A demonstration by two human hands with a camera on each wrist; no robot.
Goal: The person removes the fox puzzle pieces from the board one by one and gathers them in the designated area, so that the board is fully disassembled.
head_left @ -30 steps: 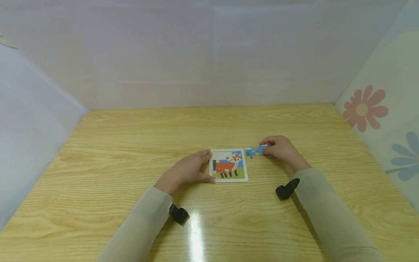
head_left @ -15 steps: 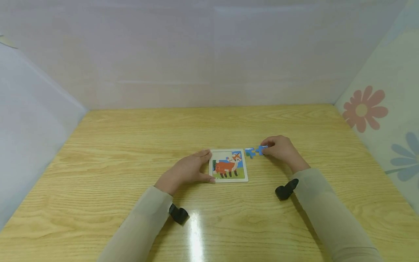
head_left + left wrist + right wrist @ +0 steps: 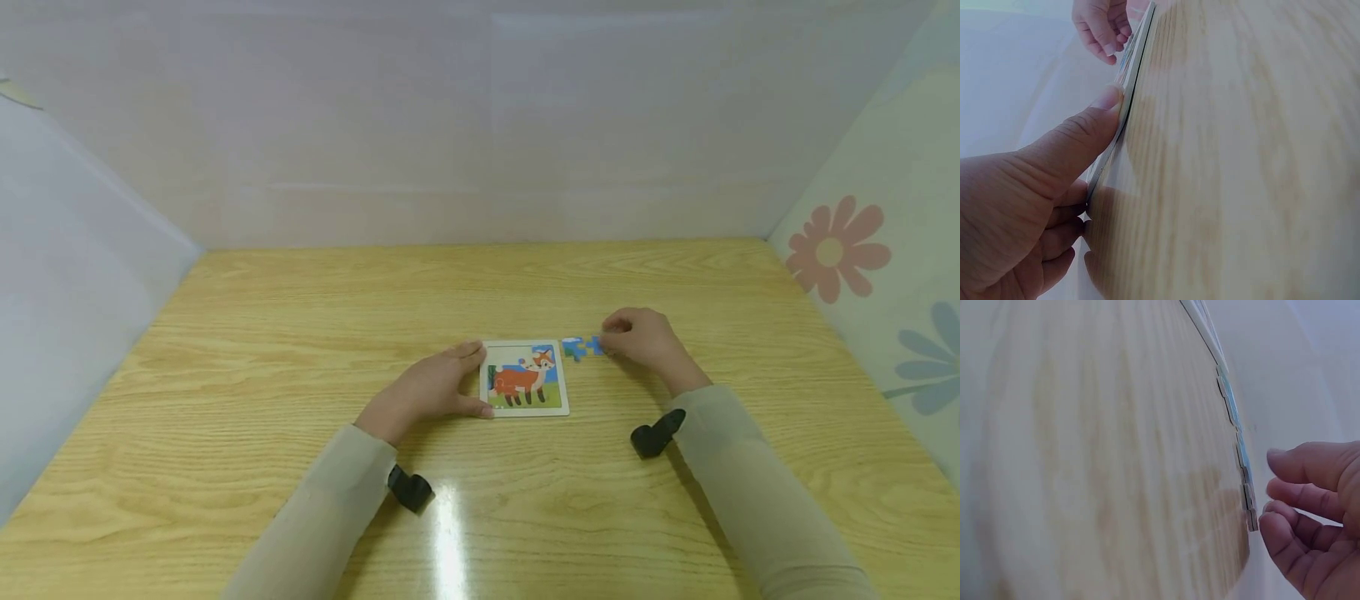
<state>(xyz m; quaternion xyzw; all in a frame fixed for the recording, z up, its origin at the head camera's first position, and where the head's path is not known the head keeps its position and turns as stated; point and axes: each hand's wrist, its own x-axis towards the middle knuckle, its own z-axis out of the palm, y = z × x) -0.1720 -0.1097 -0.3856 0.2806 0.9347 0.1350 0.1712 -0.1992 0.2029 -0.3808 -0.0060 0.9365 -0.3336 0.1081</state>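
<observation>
A square fox jigsaw puzzle in a pale tray (image 3: 566, 392) lies mid-table in the head view. My left hand (image 3: 429, 390) holds the tray's left side, thumb over its near corner and fingers at the far one. In the left wrist view the thumb (image 3: 1079, 137) presses the rim. Right of the tray lie two loose blue jigsaw pieces, one with some green (image 3: 573, 348) and a plain blue one (image 3: 595, 345). My right hand (image 3: 642, 340) hovers at the blue one, hiding its right end. In the right wrist view the bent fingers (image 3: 1288, 544) grip nothing and stand apart from the pieces.
The wooden table (image 3: 300, 317) reaches back to a pale covered wall (image 3: 480, 167). A flowered side wall (image 3: 885, 333) stands on the right. Black wrist cameras (image 3: 409, 489) sit at both sleeve cuffs, low over the table.
My right hand has let go of the blue jigsaw piece and shifted slightly right and back. The left hand and the tray stay in place.
</observation>
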